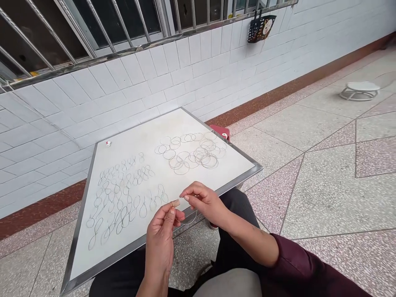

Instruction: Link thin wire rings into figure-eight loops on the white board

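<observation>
- A broad white bench with a grey metal rim (136,140) stands in front of the person, its far corner close to the white-tiled wall (201,66).
- On its left part, thin dark figure-eight loops (123,214) lie in uneven rows, the nearest of them just beyond the left hand.
- Farther over to the right, thin dark round loops (201,159) lie flat and overlap, ahead of the right hand.
- The left hand (162,235) is raised at the bench's near edge, thumb and forefinger closed in a pinch.
- The right hand (207,204) comes in from the right, thumb and forefinger also pinched together, its tips just beside the left ones.
- A thin pale flexible line (189,223) is held between both hands, sagging in a curve below them; its long span runs from left to right.
- A small tan strip (175,203) sits at the left forefinger, nearer that hand, its long axis pointing roughly towards the right fingertips. It looks wrapped on or pinched there; at this size I can't fairly say which.
</observation>
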`<state>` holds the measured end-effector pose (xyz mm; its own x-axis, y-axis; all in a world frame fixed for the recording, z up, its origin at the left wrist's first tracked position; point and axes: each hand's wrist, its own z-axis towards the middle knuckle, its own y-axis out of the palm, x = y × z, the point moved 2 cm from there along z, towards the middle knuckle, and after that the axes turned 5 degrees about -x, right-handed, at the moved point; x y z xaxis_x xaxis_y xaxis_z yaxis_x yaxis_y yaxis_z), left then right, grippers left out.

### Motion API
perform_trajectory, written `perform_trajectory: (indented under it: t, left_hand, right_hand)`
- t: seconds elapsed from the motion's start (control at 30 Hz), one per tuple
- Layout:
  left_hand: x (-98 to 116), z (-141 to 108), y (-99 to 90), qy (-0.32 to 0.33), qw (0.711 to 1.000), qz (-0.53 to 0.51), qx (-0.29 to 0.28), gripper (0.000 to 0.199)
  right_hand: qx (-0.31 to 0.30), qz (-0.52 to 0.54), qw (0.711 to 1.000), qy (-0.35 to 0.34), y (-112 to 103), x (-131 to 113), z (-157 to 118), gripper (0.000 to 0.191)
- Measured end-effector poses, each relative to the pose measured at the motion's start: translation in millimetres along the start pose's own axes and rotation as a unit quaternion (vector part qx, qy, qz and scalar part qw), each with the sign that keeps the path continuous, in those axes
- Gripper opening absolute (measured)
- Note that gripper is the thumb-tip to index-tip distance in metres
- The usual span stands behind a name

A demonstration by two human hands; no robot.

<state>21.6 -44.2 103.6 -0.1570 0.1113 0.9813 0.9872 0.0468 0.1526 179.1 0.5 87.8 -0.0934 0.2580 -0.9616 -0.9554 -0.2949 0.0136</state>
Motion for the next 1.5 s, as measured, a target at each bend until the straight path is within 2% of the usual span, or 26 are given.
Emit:
perform_trajectory:
  t: [0.23,0.4,0.6,0.9,1.03,1.2,1.5]
  left_hand:
    - [-1.9,-28.7,-27.5,-0.004,1.0,-0.021,0.011,0.033]
    - [1.3,-39.8,-36.4,-0.016,0.999,-0.041,0.0,0.032]
    - [7.4,-48.4,-34.8,-0.058,0.996,-0.052,-0.033,0.027]
    - [5.6,-50.2,-28.3,-0.089,0.993,-0.051,-0.056,0.026]
    - [6.5,-50.6,-24.1,-0.101,0.991,-0.048,-0.066,0.025]
    - [4.9,-49.0,-20.6,-0.13,0.986,-0.06,-0.09,0.028]
    - [-0.2,-44.2,-19.5,-0.16,0.97,-0.17,-0.066,0.04]
  right_hand:
    - [-0.028,-0.078,0.995,-0.05,25.0,-8.2,-12.9,0.008]
    - [-0.054,-0.158,0.979,-0.119,36.4,-16.4,-14.5,0.009]
    - [-0.09,-0.163,0.975,-0.124,37.5,-18.5,-17.7,0.008]
    - [-0.077,-0.152,0.977,-0.128,29.1,-13.5,-20.9,0.007]
    - [-0.099,-0.157,0.971,-0.153,25.0,-13.1,-22.5,0.011]
    - [-0.12,-0.156,0.969,-0.146,21.0,-13.7,-23.4,0.009]
    - [-0.129,-0.145,0.968,-0.156,19.7,-5.9,-24.3,0.009]
